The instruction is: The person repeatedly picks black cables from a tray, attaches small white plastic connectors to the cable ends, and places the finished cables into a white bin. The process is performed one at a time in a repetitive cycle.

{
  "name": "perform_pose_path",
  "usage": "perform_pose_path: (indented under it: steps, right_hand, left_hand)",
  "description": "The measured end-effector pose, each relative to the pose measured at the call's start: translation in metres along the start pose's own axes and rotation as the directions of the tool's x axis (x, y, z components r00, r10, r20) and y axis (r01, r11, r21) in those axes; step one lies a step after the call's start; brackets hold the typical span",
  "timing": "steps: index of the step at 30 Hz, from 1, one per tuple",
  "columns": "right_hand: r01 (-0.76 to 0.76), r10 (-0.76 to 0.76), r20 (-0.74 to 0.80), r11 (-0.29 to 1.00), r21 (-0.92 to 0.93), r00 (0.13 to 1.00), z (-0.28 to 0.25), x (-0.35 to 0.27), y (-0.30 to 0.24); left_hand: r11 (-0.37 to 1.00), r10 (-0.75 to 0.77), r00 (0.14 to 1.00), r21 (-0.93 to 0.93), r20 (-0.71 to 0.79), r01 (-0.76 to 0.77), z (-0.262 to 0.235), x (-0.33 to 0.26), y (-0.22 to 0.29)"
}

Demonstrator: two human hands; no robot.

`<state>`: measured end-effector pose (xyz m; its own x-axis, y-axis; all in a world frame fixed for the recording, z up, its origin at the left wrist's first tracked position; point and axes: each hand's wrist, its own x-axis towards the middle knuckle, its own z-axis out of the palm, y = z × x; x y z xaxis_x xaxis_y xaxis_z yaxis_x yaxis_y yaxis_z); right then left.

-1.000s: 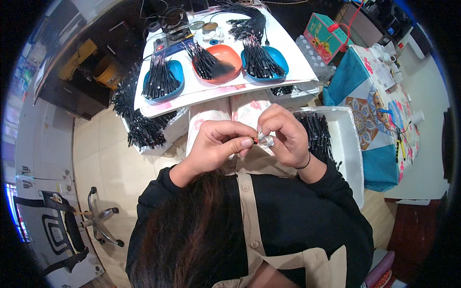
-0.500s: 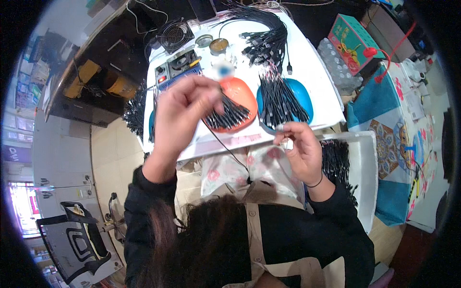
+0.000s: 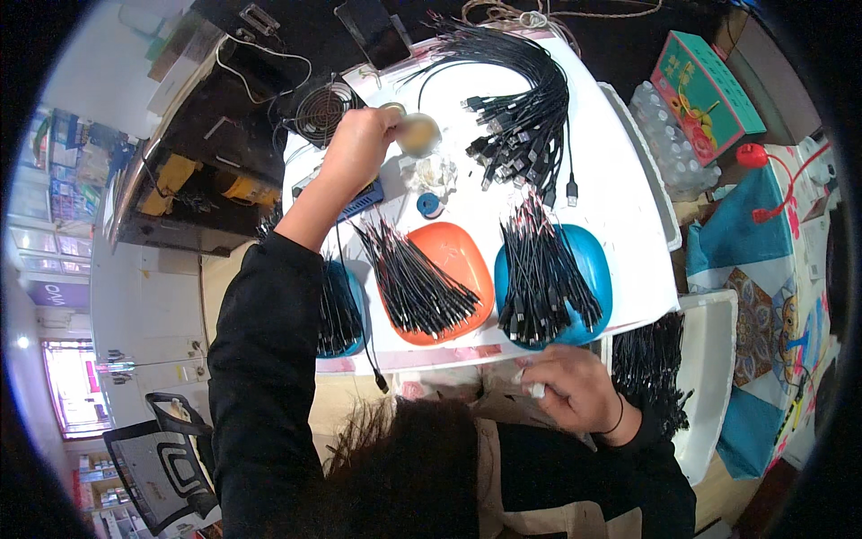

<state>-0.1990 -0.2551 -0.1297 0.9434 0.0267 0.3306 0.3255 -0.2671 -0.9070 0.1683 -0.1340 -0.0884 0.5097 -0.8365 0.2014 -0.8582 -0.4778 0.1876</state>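
Note:
My left hand (image 3: 359,144) reaches far across the white table (image 3: 620,189) to a small round tan pot (image 3: 418,135). Its fingers pinch a thin black cable (image 3: 355,296) that trails back along my forearm, its plug hanging past the table's near edge. My right hand (image 3: 575,388) stays low by my lap, closed on a small white piece (image 3: 535,391). Between the hands lie an orange tray (image 3: 467,251) and a blue tray (image 3: 597,269), both heaped with short black cables. A second blue tray (image 3: 346,310) is partly hidden by my left arm.
A big bundle of black plug cables (image 3: 521,108) lies at the table's far side, with a small fan (image 3: 321,112), a blue box (image 3: 364,196) and a blue tape roll (image 3: 429,205) nearby. A white bin (image 3: 714,377) holding more cables stands at my right. A chair (image 3: 153,467) is lower left.
My left hand drew the cable up from my lap and has now stretched out to the far round pot. My right hand dropped back toward my lap.

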Motion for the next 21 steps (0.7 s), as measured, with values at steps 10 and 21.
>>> perform_pose_path:
  steps: [10,21]
  right_hand:
    - [0.053,-0.049,0.139,0.998,-0.019,0.989,0.0,0.005,0.005]
    - [0.074,-0.073,0.184,0.997,-0.002,0.98,-0.003,0.006,0.01]
  left_hand:
    - [0.992,0.03,0.997,0.117,0.074,-0.039,0.024,0.018,-0.013]
    - [0.962,0.024,0.987,0.266,0.16,-0.067,0.034,0.029,-0.019]
